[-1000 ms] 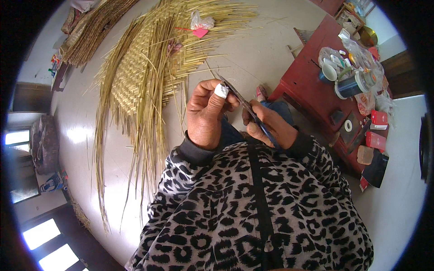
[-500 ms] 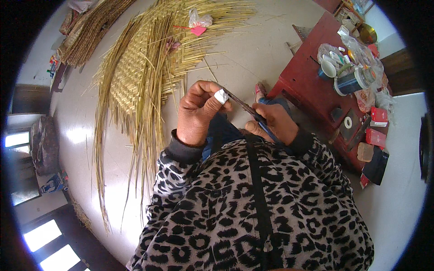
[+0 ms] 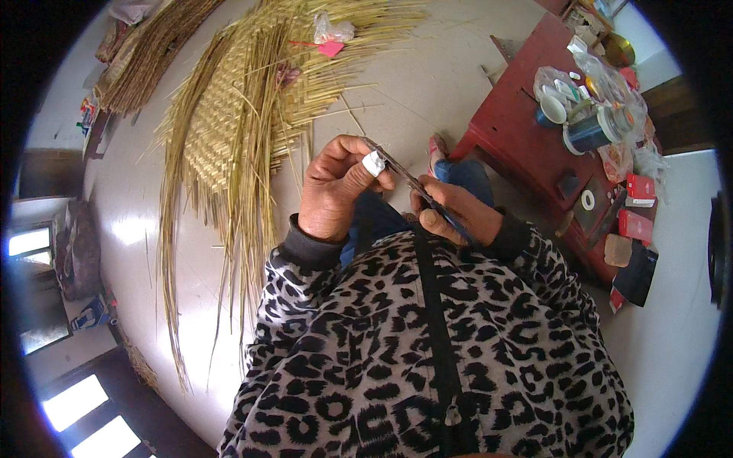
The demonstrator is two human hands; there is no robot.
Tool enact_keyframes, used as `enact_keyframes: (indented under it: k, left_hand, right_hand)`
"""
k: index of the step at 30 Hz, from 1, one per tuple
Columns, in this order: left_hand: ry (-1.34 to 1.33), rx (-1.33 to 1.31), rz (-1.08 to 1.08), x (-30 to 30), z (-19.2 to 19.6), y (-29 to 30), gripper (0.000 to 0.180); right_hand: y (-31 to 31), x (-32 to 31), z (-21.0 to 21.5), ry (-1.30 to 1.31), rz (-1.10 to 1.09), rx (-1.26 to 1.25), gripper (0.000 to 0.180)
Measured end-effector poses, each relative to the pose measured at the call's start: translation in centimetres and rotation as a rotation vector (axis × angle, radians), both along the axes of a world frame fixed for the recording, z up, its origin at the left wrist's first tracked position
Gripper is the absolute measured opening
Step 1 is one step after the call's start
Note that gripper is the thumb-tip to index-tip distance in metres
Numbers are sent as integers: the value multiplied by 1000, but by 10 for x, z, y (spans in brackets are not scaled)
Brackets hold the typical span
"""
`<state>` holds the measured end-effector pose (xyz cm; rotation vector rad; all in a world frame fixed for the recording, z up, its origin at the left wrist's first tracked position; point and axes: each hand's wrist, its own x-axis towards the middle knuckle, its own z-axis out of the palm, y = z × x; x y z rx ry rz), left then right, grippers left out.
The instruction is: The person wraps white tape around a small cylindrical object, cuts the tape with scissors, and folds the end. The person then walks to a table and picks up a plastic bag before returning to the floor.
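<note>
Straw strip [image 3: 397,172] pinched by left hand [image 3: 336,191] and right hand [image 3: 450,214]; woven mat [image 3: 221,130] left; red table [image 3: 527,145] close right.

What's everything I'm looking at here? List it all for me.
woven straw mat: one, golden yellow, part woven with loose ends fanning out, on the pale floor at upper left
darker straw bundle: one, brownish, beside the mat, far upper left
pink scrap: one, on the straw near the top
clear plastic bag: one, just above the pink scrap
low table: one, dark red, upper right
dark jar: one, on the table among small clutter
thin strip: one, dark, stretched between both hands
left hand: one, white tape on the thumb, pinching the strip
right hand: one, gripping the strip's lower end
</note>
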<state>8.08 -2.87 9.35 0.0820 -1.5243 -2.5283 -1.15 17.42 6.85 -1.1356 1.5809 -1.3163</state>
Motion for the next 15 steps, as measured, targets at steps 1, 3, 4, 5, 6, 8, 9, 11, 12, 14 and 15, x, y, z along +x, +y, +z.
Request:
enact_keyframes:
  k: [1, 3, 4, 5, 6, 8, 9, 11, 12, 14, 15]
  left_hand:
    - [-2, -8, 1, 0, 0, 0, 12]
    - [-1, -22, 3, 0, -1, 1, 11]
    - [-5, -30, 4, 0, -2, 0, 11]
    - [-4, -35, 6, 0, -2, 0, 11]
    - [-3, -41, 8, -1, -3, -1, 11]
    - [-9, -72, -26, -1, -3, -3, 11]
    - [-13, -87, -43, 0, -3, -5, 12]
    - [-20, -106, -63, 1, -3, -7, 13]
    - [-23, -116, -73, 1, -3, -8, 13]
    - [-32, -140, -91, 2, -3, -10, 12]
    - [-42, -156, -104, 2, -2, -11, 11]
  right_hand:
    - [0, 1, 1, 51, -31, -25, 35]
    - [2, 1, 4, 181, -42, -24, 37]
    - [3, 0, 5, 184, -42, -1, 38]
    - [4, 0, 5, 186, -42, 22, 39]
    - [5, -1, 6, 196, -47, 17, 41]
    - [5, -2, 4, 147, -46, 54, 44]
    - [5, -3, 2, 123, -40, 51, 46]
    - [5, -4, -2, 185, -42, 76, 47]
    - [6, -5, -4, 216, -38, 83, 48]
    - [8, -6, -6, 167, -21, 79, 49]
    - [9, -7, -7, 143, -12, 76, 50]
